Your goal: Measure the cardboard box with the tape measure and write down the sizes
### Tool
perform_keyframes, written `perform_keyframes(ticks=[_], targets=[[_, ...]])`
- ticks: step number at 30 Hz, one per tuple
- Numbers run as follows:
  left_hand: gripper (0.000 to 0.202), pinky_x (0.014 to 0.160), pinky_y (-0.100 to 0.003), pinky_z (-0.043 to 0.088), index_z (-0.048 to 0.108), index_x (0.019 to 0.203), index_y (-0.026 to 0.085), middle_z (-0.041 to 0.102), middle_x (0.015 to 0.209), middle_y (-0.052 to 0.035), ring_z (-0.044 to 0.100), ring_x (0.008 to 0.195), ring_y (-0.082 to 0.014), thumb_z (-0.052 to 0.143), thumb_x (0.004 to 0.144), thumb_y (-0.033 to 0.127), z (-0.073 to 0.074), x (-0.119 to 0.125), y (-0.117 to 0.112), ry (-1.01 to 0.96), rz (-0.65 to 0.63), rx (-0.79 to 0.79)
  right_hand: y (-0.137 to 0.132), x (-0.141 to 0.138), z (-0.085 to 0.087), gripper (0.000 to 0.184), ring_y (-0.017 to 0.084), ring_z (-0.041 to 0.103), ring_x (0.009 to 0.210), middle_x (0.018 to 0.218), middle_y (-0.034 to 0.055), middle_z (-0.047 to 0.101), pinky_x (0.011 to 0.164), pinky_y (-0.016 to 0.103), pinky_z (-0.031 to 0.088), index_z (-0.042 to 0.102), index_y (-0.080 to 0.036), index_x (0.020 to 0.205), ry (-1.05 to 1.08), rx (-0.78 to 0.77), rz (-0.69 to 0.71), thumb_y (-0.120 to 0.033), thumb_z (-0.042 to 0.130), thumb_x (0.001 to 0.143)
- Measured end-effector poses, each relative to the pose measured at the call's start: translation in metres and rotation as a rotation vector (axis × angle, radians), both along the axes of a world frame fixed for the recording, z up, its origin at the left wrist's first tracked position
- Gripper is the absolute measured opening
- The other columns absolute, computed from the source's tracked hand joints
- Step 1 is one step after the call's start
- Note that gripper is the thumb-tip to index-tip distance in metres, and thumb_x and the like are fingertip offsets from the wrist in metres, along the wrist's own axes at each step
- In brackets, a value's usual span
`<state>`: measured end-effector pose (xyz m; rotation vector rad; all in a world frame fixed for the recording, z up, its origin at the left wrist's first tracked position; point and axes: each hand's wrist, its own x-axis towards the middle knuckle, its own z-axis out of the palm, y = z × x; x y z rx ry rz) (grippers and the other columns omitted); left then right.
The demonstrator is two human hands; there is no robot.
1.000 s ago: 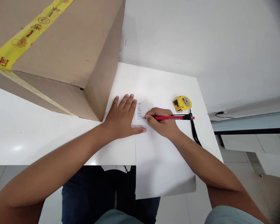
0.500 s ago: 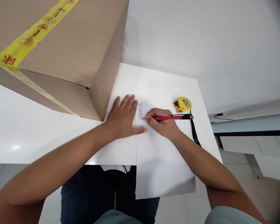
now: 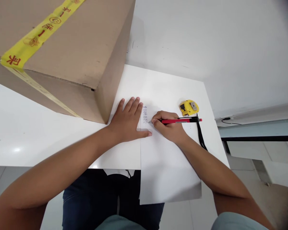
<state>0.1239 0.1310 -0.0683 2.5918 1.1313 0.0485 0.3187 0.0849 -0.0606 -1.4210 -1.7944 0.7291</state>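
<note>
Head camera, looking down past two forearms: a person is at a white table (image 3: 163, 80), and the step in hand, as I judge it, is writing. The right hand (image 3: 169, 125) grips a red-and-black pen (image 3: 176, 121) between thumb and fingers, the shaft nearly level across my view, its tip at the end of the lowest row in a short column of handwriting (image 3: 145, 115). The marks are too small for me to read. The left hand (image 3: 127, 123) grasps nothing; it lies palm down, fingers spread, mostly on the tabletop, with its thumb reaching over the left edge of the paper (image 3: 168, 172). That sheet lies partly on the table, its lower end jutting past the front edge above dark trousers (image 3: 79, 201). Near the writing hand sits a yellow tape measure (image 3: 189, 107), its black strap (image 3: 201, 137) trailing toward the right forearm. A big cardboard box (image 3: 74, 54) stands just beside the left hand. Any further stroke seems to call for small, controlled finger movement, with light pressure from the left thumb to steady the overhanging sheet.
</note>
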Motion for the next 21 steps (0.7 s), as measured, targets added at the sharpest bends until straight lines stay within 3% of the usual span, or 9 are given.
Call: perform_keyframes(ticks=[11, 13, 15, 18, 21], targets=[[0.114, 0.126, -0.056, -0.004, 0.017, 0.160, 0.004, 0.004, 0.170, -0.0185, 0.000, 0.158, -0.0356, 0.040, 0.082, 0.084, 0.000, 0.000, 0.001, 0.015, -0.001, 0.010, 0.001, 0.000, -0.001, 0.013, 0.013, 0.052, 0.056, 0.064, -0.0025, 0.061, 0.053, 0.027, 0.043, 0.057, -0.022, 0.068, 0.024, -0.021, -0.052, -0.015, 0.058, 0.080], [0.114, 0.126, -0.055, -0.005, 0.017, 0.160, 0.004, 0.004, 0.170, -0.0188, 0.000, 0.158, -0.0353, 0.041, 0.082, 0.084, 0.000, 0.000, 0.001, 0.013, -0.001, 0.005, 0.002, 0.002, -0.005, 0.010, 0.014, 0.054, 0.058, 0.065, -0.0025, 0.060, 0.055, 0.027, 0.044, 0.061, -0.023, 0.077, 0.068, -0.005, -0.088, -0.022, 0.059, 0.086], [0.113, 0.126, -0.055, -0.004, 0.017, 0.160, 0.005, 0.005, 0.170, -0.0188, 0.000, 0.158, -0.0349, 0.043, 0.082, 0.084, 0.001, 0.000, 0.002, 0.002, 0.002, 0.003, 0.003, 0.002, -0.011, 0.011, 0.015, 0.057, 0.063, 0.070, -0.0021, 0.061, 0.060, 0.028, 0.047, 0.064, -0.024, 0.097, 0.095, 0.046, -0.141, -0.032, 0.058, 0.093], [0.111, 0.126, -0.056, -0.002, 0.018, 0.159, 0.006, 0.006, 0.170, -0.0197, 0.001, 0.158, -0.0349, 0.044, 0.083, 0.082, 0.001, -0.003, 0.001, -0.011, 0.010, 0.015, 0.009, 0.002, -0.017, 0.025, 0.018, 0.063, 0.079, 0.093, 0.0032, 0.066, 0.070, 0.031, 0.050, 0.061, -0.025, 0.117, -0.077, 0.161, -0.182, -0.040, 0.055, 0.097], [0.113, 0.126, -0.057, 0.000, 0.012, 0.160, 0.004, 0.006, 0.169, -0.0214, 0.002, 0.158, -0.0343, 0.045, 0.083, 0.081, -0.001, -0.006, 0.000, -0.022, 0.018, 0.031, 0.017, 0.000, -0.014, 0.030, 0.021, 0.064, 0.086, 0.120, 0.0089, 0.062, 0.071, 0.032, 0.048, 0.062, -0.024, 0.123, -0.449, 0.139, -0.164, -0.031, 0.051, 0.096]])
